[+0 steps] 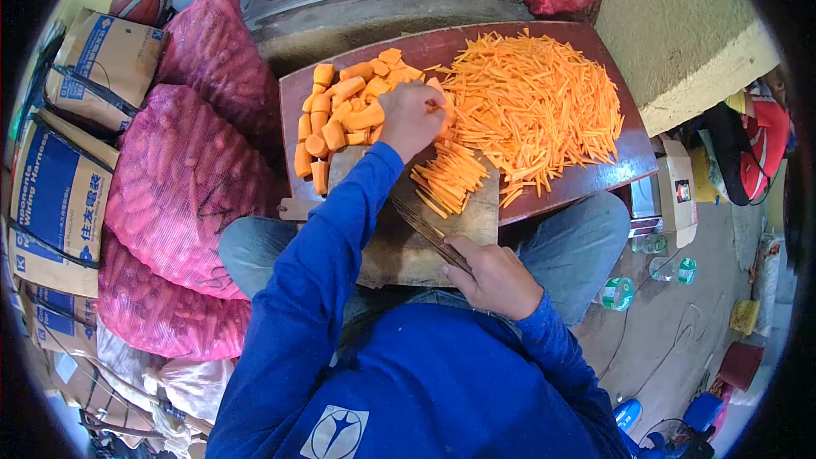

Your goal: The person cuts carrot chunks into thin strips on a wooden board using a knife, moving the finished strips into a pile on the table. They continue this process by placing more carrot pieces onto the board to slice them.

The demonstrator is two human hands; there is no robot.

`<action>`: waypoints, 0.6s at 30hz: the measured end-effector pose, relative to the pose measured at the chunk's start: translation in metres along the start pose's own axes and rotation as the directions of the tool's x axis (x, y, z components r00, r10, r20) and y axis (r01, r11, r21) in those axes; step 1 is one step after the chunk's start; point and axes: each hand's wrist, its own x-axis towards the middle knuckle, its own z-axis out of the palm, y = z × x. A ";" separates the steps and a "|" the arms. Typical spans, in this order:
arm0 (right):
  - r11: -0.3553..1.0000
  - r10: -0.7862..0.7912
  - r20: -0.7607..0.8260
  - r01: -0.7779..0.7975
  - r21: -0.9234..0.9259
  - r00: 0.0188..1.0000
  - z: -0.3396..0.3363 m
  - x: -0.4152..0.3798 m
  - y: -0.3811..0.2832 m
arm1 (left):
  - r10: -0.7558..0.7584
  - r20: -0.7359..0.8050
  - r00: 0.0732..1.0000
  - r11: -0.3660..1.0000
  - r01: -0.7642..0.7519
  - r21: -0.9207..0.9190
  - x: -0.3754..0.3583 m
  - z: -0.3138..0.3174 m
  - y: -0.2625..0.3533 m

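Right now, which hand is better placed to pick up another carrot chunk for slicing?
The left hand: it already rests against the carrot chunks. The right hand grips the knife nearer the body, over the cutting board.

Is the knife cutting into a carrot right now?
No, the knife in the right hand lies off the carrot strips, while the left hand reaches the carrot chunks.
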 end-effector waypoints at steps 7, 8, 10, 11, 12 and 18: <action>0.995 0.059 0.023 -0.060 0.079 0.998 -0.003 0.001 0.001 | -0.358 -0.124 0.926 0.853 0.269 -0.448 -0.067 -0.075 0.020; 0.995 0.054 0.030 -0.057 0.079 0.998 -0.003 0.002 0.003 | -0.363 -0.128 0.923 0.852 0.273 -0.446 -0.087 -0.080 0.018; 0.993 0.027 -0.035 -0.023 0.114 0.999 -0.002 0.003 0.010 | -0.484 -0.089 0.870 0.743 0.355 -0.567 -0.133 -0.077 0.010; 0.993 0.022 -0.022 -0.019 0.114 1.000 -0.003 0.004 0.011 | -0.504 -0.073 0.861 0.729 0.378 -0.570 -0.159 -0.068 0.012; 0.989 0.037 -0.023 -0.033 0.147 0.999 -0.005 0.005 0.010 | -0.524 -0.057 0.850 0.714 0.402 -0.573 -0.180 -0.059 0.019; 0.984 0.058 0.046 -0.065 0.167 0.997 -0.012 0.011 0.001 | -0.271 0.042 0.962 0.943 0.274 -0.189 -0.197 -0.069 0.069</action>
